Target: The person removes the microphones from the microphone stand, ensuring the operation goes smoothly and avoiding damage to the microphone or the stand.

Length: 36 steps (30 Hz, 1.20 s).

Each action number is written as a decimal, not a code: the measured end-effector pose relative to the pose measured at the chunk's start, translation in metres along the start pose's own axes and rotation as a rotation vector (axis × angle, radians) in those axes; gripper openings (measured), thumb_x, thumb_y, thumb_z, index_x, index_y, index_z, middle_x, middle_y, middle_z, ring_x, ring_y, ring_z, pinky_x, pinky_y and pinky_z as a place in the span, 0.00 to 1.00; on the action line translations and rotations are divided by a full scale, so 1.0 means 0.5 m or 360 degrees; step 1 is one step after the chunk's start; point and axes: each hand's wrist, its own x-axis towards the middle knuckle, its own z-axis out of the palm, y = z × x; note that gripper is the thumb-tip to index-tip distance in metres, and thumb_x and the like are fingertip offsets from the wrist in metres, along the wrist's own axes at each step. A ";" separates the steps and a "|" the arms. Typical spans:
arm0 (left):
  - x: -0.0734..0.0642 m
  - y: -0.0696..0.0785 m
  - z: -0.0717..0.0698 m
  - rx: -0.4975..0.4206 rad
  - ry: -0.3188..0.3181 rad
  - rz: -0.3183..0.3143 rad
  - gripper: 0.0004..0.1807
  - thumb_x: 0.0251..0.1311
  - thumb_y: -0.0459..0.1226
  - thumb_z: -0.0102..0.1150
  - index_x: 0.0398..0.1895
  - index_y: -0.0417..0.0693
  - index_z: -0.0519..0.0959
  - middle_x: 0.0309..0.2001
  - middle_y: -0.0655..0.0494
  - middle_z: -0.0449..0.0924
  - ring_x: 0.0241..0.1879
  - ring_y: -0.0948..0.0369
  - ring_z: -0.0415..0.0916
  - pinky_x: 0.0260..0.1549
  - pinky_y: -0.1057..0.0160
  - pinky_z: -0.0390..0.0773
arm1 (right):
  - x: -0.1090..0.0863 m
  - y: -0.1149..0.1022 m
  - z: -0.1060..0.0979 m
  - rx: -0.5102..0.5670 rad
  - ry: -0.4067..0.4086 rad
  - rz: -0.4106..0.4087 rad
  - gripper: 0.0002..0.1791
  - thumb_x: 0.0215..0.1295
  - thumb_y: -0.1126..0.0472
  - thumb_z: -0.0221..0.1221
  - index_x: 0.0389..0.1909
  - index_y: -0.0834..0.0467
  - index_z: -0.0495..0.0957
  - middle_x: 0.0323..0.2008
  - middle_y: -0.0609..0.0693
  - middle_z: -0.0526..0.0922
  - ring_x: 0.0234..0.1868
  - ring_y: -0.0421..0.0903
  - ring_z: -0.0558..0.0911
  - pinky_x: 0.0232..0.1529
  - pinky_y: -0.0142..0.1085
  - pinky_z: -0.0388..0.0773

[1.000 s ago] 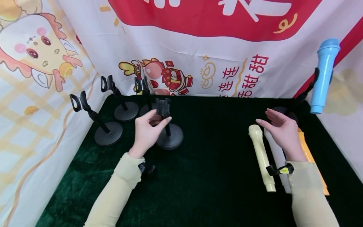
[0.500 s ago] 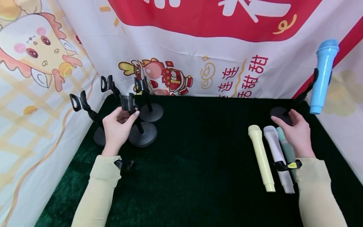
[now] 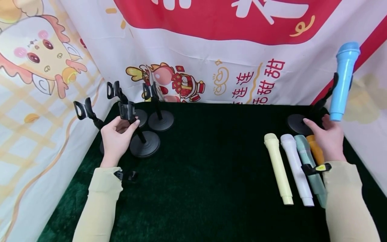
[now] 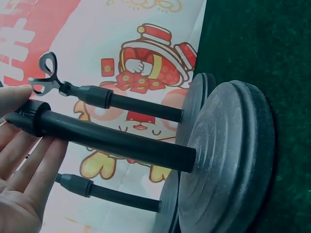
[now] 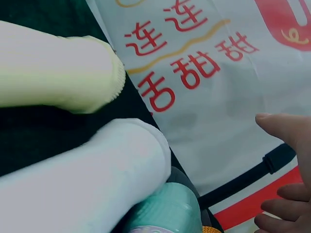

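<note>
My left hand [image 3: 116,141] pinches the upper part of a black microphone stand [image 3: 145,144]. In the left wrist view the round base [image 4: 228,155] looks to be on or just over the green cloth; I cannot tell which. At the right, my right hand [image 3: 329,139] hovers beside another stand [image 3: 297,123] whose clip bears a blue microphone [image 3: 344,80], tilted. The right wrist view shows its thumb [image 5: 279,127] apart from the pole, nothing in the hand. Below it lie yellow [image 3: 278,168], white [image 3: 297,169], green [image 3: 311,169] and orange microphones [image 3: 315,149], the orange one partly covered.
Several other black stands with bare clips stand at the back left, one [image 3: 161,120] behind the held one and another [image 3: 86,109] partly behind my left hand. Dark green cloth [image 3: 205,174] covers the table. Printed fabric [image 3: 193,50] hangs along the back and sides.
My left hand has brought its stand leftward, toward the other stands. My right hand has shifted right toward the stand with the blue microphone, uncovering more of the white and green microphones.
</note>
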 end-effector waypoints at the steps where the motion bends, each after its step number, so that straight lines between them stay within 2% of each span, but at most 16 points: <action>1: -0.001 -0.001 -0.001 -0.0007 -0.0002 -0.0010 0.16 0.64 0.46 0.70 0.50 0.50 0.87 0.43 0.57 0.88 0.39 0.65 0.84 0.42 0.73 0.82 | 0.003 0.000 -0.002 0.0034 0.0013 0.0011 0.56 0.63 0.35 0.65 0.82 0.51 0.45 0.80 0.48 0.48 0.79 0.46 0.51 0.76 0.39 0.48; 3: -0.002 -0.003 -0.002 -0.0024 -0.0005 -0.0027 0.16 0.64 0.46 0.71 0.51 0.50 0.87 0.44 0.56 0.88 0.39 0.65 0.84 0.42 0.73 0.82 | 0.010 0.000 -0.005 0.0073 0.0040 0.0016 0.55 0.62 0.36 0.66 0.82 0.48 0.47 0.80 0.46 0.51 0.78 0.43 0.54 0.75 0.36 0.50; 4: -0.002 -0.004 -0.003 -0.0032 -0.0006 -0.0034 0.17 0.63 0.46 0.71 0.52 0.50 0.86 0.44 0.56 0.88 0.39 0.65 0.84 0.42 0.73 0.82 | 0.013 0.000 -0.007 0.0083 0.0065 0.0001 0.51 0.62 0.37 0.67 0.80 0.47 0.52 0.77 0.46 0.57 0.75 0.42 0.59 0.72 0.32 0.54; 6: -0.002 -0.006 -0.004 -0.0044 -0.0004 -0.0038 0.17 0.63 0.46 0.71 0.52 0.51 0.86 0.44 0.56 0.88 0.40 0.64 0.84 0.43 0.72 0.82 | 0.022 -0.001 -0.010 0.0092 0.0126 -0.0046 0.40 0.61 0.39 0.69 0.70 0.49 0.65 0.61 0.51 0.72 0.60 0.43 0.72 0.58 0.26 0.68; 7: -0.002 -0.007 -0.005 -0.0049 -0.0002 -0.0042 0.17 0.63 0.46 0.71 0.52 0.51 0.86 0.44 0.56 0.88 0.40 0.64 0.84 0.43 0.72 0.82 | 0.028 -0.002 -0.012 0.0106 0.0151 -0.0085 0.36 0.61 0.40 0.70 0.63 0.51 0.68 0.52 0.51 0.73 0.52 0.43 0.73 0.49 0.24 0.70; 9: -0.003 -0.008 -0.006 -0.0053 0.0005 -0.0049 0.17 0.63 0.47 0.71 0.52 0.51 0.87 0.44 0.56 0.88 0.40 0.64 0.85 0.43 0.72 0.82 | 0.040 -0.004 -0.018 0.0108 0.0194 -0.0129 0.30 0.59 0.41 0.71 0.51 0.53 0.69 0.39 0.49 0.64 0.41 0.43 0.67 0.35 0.29 0.65; 11: -0.004 -0.008 -0.007 -0.0057 0.0014 -0.0064 0.17 0.62 0.47 0.72 0.52 0.52 0.87 0.44 0.56 0.88 0.40 0.64 0.85 0.43 0.72 0.82 | 0.052 -0.009 -0.025 0.0088 0.0184 -0.0139 0.28 0.59 0.41 0.71 0.47 0.51 0.68 0.37 0.49 0.61 0.40 0.43 0.66 0.35 0.31 0.63; 16: -0.007 -0.007 -0.006 -0.0069 0.0038 -0.0081 0.16 0.61 0.45 0.73 0.51 0.51 0.87 0.43 0.56 0.88 0.40 0.63 0.85 0.44 0.71 0.82 | 0.083 -0.023 -0.035 -0.0110 0.0139 -0.0134 0.25 0.60 0.35 0.67 0.49 0.43 0.70 0.44 0.47 0.68 0.48 0.42 0.66 0.47 0.33 0.65; 19: -0.008 -0.007 -0.004 -0.0076 0.0056 -0.0084 0.16 0.61 0.44 0.73 0.50 0.51 0.87 0.43 0.56 0.88 0.39 0.63 0.85 0.44 0.72 0.82 | 0.100 -0.030 -0.034 -0.0194 0.0110 -0.0229 0.25 0.62 0.36 0.66 0.53 0.43 0.72 0.52 0.47 0.74 0.56 0.43 0.75 0.60 0.29 0.70; 21: -0.008 -0.008 -0.002 -0.0077 0.0068 -0.0083 0.16 0.61 0.44 0.73 0.50 0.51 0.87 0.43 0.56 0.88 0.39 0.63 0.85 0.44 0.72 0.82 | 0.109 -0.034 -0.032 -0.0238 0.0097 -0.0335 0.25 0.64 0.37 0.65 0.54 0.46 0.72 0.53 0.46 0.75 0.62 0.45 0.75 0.67 0.32 0.67; 23: -0.009 -0.008 -0.001 -0.0071 0.0077 -0.0081 0.16 0.61 0.45 0.73 0.50 0.51 0.87 0.42 0.55 0.88 0.39 0.63 0.85 0.43 0.72 0.82 | 0.115 -0.037 -0.031 -0.0253 0.0091 -0.0472 0.25 0.67 0.40 0.64 0.51 0.54 0.72 0.47 0.48 0.75 0.57 0.46 0.78 0.63 0.29 0.68; 24: -0.009 -0.009 0.000 -0.0067 0.0079 -0.0083 0.16 0.61 0.45 0.73 0.50 0.52 0.87 0.42 0.55 0.88 0.39 0.63 0.85 0.43 0.72 0.82 | 0.117 -0.039 -0.030 -0.0289 0.0112 -0.0557 0.25 0.68 0.41 0.64 0.48 0.57 0.72 0.41 0.47 0.75 0.49 0.43 0.78 0.55 0.26 0.71; 27: -0.010 -0.006 0.002 -0.0057 0.0075 -0.0089 0.16 0.61 0.45 0.73 0.51 0.52 0.87 0.42 0.56 0.88 0.39 0.63 0.84 0.43 0.72 0.82 | 0.118 -0.043 -0.025 -0.0306 0.0192 -0.0776 0.24 0.70 0.47 0.64 0.39 0.65 0.70 0.27 0.44 0.69 0.31 0.38 0.67 0.35 0.27 0.65; 30: -0.010 -0.004 0.002 -0.0053 0.0066 -0.0103 0.16 0.61 0.44 0.73 0.51 0.52 0.87 0.43 0.56 0.88 0.39 0.63 0.84 0.44 0.71 0.82 | 0.115 -0.045 -0.018 -0.0280 0.0265 -0.0900 0.21 0.70 0.52 0.65 0.37 0.68 0.72 0.22 0.34 0.68 0.24 0.30 0.66 0.30 0.24 0.63; 33: -0.011 -0.005 0.003 -0.0046 0.0065 -0.0103 0.16 0.62 0.44 0.73 0.51 0.53 0.87 0.43 0.56 0.88 0.40 0.63 0.84 0.44 0.71 0.82 | 0.115 -0.046 -0.013 -0.0264 0.0302 -0.0858 0.21 0.70 0.53 0.65 0.38 0.69 0.73 0.21 0.28 0.67 0.24 0.25 0.67 0.34 0.23 0.64; 36: -0.012 -0.007 0.005 -0.0043 0.0070 -0.0097 0.16 0.62 0.45 0.72 0.51 0.52 0.87 0.43 0.56 0.88 0.40 0.63 0.84 0.44 0.71 0.82 | 0.115 -0.049 -0.015 -0.0273 0.0270 -0.0690 0.22 0.70 0.49 0.64 0.39 0.65 0.72 0.24 0.29 0.69 0.25 0.22 0.70 0.40 0.21 0.71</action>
